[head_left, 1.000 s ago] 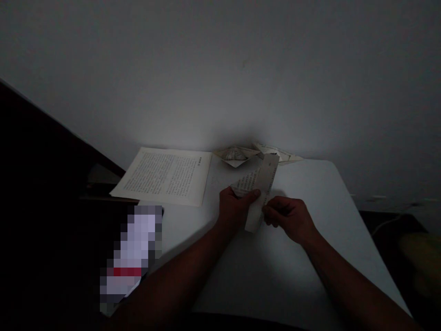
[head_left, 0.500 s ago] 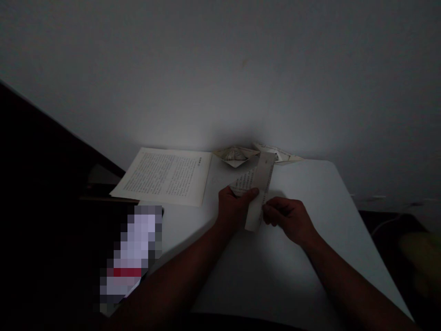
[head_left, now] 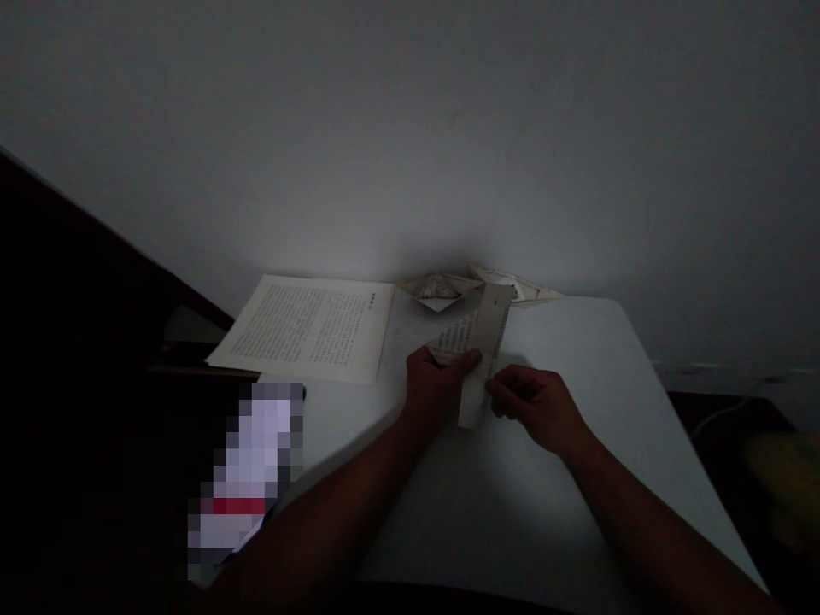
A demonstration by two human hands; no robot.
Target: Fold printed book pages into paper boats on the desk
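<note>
A printed sheet folded into a long narrow strip (head_left: 487,342) is held just above the white table (head_left: 576,478). My left hand (head_left: 436,384) pinches its left side, thumb on top. My right hand (head_left: 538,406) is closed on the strip's right edge near the lower end. The strip slants from the lower left up to the right. The scene is dim.
An open printed book (head_left: 307,329) lies at the table's back left. Two folded paper pieces (head_left: 439,289) (head_left: 522,286) sit by the wall. A blurred-out bright object (head_left: 247,474) lies at the left. Dark furniture fills the left side; something dim yellowish (head_left: 785,478) is at the far right.
Almost nothing has moved. Both hands and the strip have shifted very slightly; the strip's top end sits a little lower than a second ago.
</note>
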